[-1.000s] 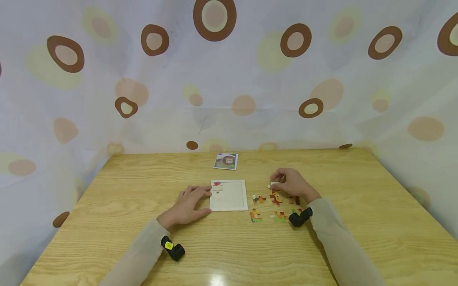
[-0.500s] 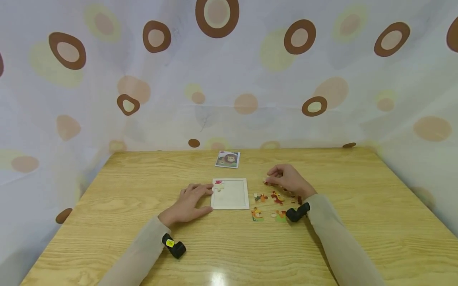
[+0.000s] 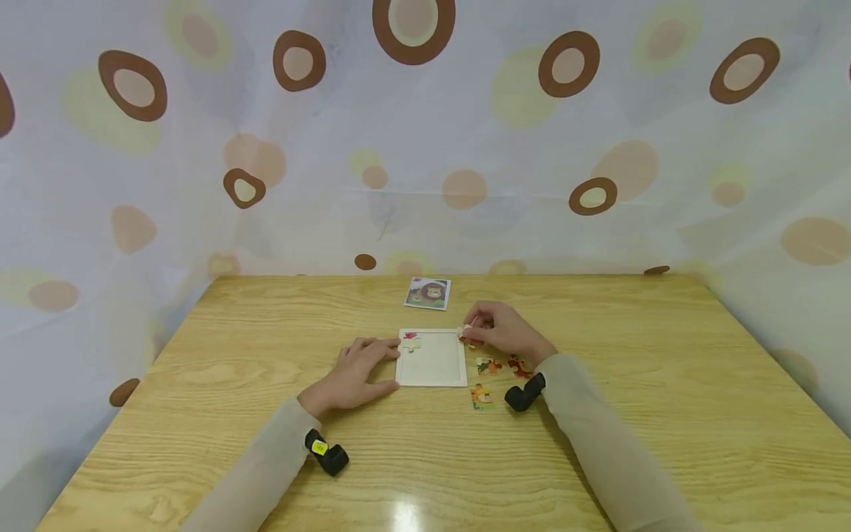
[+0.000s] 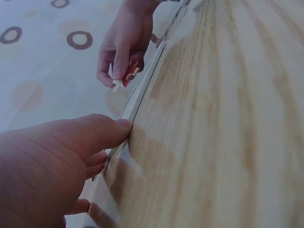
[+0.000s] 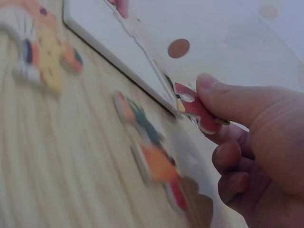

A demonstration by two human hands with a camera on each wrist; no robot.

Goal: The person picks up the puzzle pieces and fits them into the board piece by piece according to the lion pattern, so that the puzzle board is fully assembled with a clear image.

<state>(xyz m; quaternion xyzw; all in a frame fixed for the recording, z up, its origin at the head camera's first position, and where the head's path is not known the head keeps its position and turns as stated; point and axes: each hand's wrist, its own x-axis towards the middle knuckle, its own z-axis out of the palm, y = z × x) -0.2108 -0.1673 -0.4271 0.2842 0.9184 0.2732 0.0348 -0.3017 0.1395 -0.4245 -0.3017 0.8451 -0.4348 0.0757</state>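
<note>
We'd guess the thin red-and-white jigsaw pc (image 5: pixel 194 109), prob. card or wood, is light & stiff, best held by its edges. R hand (image 3: pixel 507 331) pinches it, thumb vs. index, tips barely apart, by the far-R corner of the white square tray (image 3: pixel 432 383), in from the wooden desk (image 3: pixel 266 355)'s far edge. L hand (image 3: pixel 351 375): fingers near-straight, touching tray's L edge, gripping nothing.

Even soft light, white glare on near tabletop (image 3: pixel 425 465), dimmer right wrist view, puzzle pieces (image 5: pixel 157 162) blurred
</note>
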